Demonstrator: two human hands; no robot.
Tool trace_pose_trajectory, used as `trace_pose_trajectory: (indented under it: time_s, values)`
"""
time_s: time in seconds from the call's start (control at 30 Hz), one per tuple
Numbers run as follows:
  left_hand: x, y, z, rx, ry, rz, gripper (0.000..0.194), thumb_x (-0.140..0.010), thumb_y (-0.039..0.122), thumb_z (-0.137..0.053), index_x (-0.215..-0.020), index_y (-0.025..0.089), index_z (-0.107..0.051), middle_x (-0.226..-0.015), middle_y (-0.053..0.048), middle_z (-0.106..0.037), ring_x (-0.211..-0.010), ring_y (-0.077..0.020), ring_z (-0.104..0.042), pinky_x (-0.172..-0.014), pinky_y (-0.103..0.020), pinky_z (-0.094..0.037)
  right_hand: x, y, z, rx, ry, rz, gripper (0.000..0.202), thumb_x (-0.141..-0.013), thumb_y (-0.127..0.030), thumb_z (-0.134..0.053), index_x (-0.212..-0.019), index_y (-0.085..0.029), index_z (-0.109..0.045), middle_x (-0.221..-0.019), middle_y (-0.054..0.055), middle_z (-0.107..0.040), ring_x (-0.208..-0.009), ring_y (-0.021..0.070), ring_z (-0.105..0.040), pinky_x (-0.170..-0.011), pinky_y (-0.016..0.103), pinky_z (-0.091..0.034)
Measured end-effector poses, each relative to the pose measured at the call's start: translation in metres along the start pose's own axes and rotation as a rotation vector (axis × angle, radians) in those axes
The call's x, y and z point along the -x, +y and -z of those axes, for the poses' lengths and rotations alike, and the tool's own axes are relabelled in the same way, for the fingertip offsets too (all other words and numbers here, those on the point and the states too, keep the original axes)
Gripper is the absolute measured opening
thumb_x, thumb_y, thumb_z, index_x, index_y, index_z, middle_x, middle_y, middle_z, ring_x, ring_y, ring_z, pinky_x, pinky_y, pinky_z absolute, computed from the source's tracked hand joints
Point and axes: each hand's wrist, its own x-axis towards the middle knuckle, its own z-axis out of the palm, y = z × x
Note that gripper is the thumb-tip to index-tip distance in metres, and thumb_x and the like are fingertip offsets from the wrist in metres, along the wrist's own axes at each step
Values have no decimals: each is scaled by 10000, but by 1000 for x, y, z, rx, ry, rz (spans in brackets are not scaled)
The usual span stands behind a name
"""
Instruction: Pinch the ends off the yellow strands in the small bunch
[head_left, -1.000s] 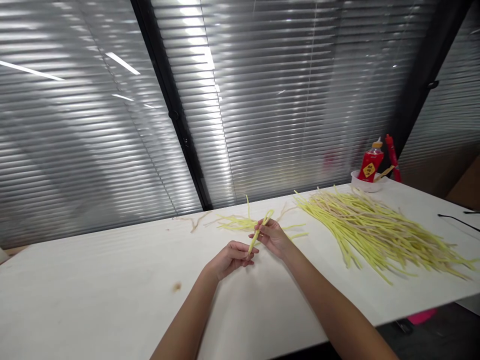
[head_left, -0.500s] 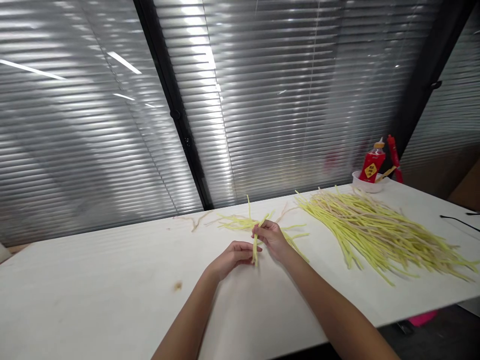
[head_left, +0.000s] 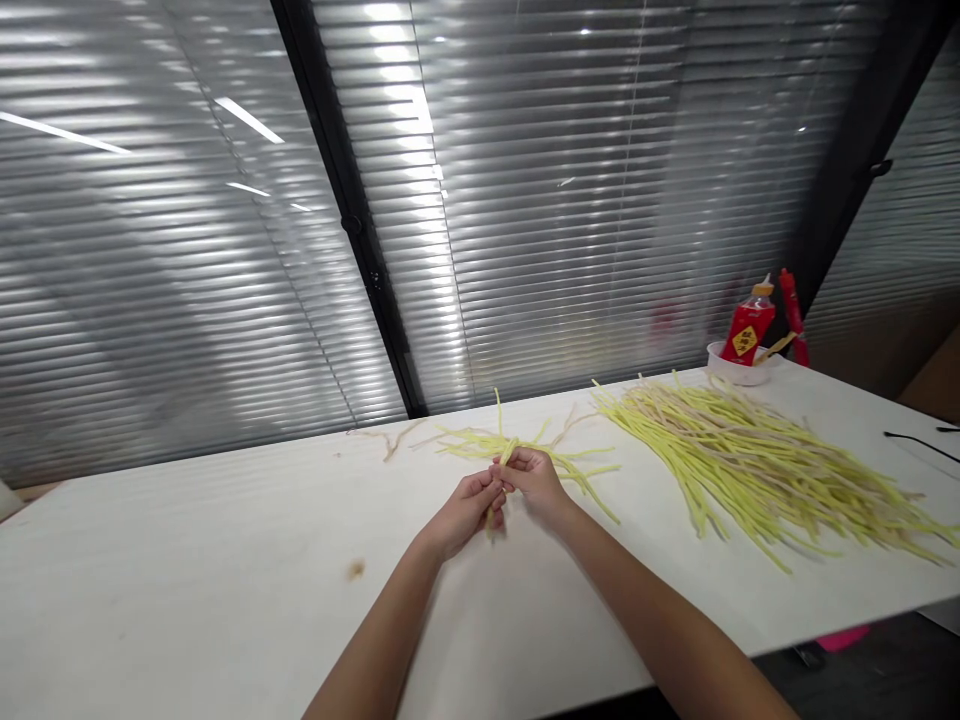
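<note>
On the left my left hand [head_left: 461, 515] and, beside it, my right hand [head_left: 534, 480] pinch a short yellow strand [head_left: 508, 452] between them above the white surface [head_left: 225, 560], and if my fingertips loosen or pull unevenly, its folded end could spring open or slip out.

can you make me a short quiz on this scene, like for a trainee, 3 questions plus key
1. Multiple choice: where is the red-labelled bottle?
a) on the big pile
b) in the pale bowl
c) in the left hand

2. True or false: the big pile of strands lies to the right of both the left hand and the right hand.

3. Fill in the blank: the held piece, showing above the right hand's fingers, is coloured ____.

Key: 1 b; 2 true; 3 yellow
</note>
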Motion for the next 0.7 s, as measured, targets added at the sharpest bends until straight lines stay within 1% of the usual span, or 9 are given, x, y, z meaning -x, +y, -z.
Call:
trace_pose_trajectory:
  time_s: [0.07,0.1,0.17,0.27,0.4,0.57,0.7]
  values:
    - [0,2,-1,13,20,24,305,-799,449,-592,-807,168,-474,-595,77,-335,-441,-29,-282,-480,-191,-306,-1,1,0,37,1,44,236,-618,-332,-771,-754,-163,-676,-601,-16,-615,-491,84,-494,-501,219,-392]
    - [1,3,-1,10,24,31,306,-807,455,-579,-806,172,-462,-592,80,-305,-443,-27,-241,-460,-180,-264,-1,1,0,58,-4,69,239,-631,-340,-761,-771,-164,-682,-614,-10,-622,-503,91,-504,-514,226,-400]
    - [1,5,0,-17,33,27,304,-825,464,-548,-805,177,-449,-583,83,-262,-451,-34,-201,-443,-175,-212,-2,-2,1,87,-8,111,235,-665,-360,-735,-791,-168,-684,-612,-6,-622,-525,108,-525,-550,243,-419]
    - [2,7,0,-89,47,7,298,-842,471,-509,-801,183,-448,-560,86,-235,-443,-42,-176,-430,-183,-194,-2,-6,2,106,48,128,256,-685,-386,-715,-830,-177,-685,-640,8,-643,-586,141,-580,-607,267,-450]
    - [2,7,-3,-203,83,-16,298,-848,478,-476,-800,184,-466,-533,87,-250,-421,-50,-196,-417,-193,-205,-3,-6,3,127,113,120,292,-673,-380,-722,-876,-174,-684,-702,33,-679,-666,173,-620,-639,280,-464]
    - [0,4,-4,-369,153,-20,323,-844,493,-442,-796,178,-497,-545,72,-316,-423,-66,-267,-410,-206,-232,-5,-4,4,150,193,105,270,-674,-364,-710,-845,-156,-689,-752,58,-707,-700,173,-628,-667,281,-466]
    - [-4,-1,-1,-574,233,-78,374,-858,505,-386,-776,172,-534,-570,53,-366,-447,-83,-309,-438,-223,-248,-4,-7,4,135,206,54,290,-653,-375,-705,-836,-151,-690,-777,69,-716,-700,174,-625,-672,288,-466]
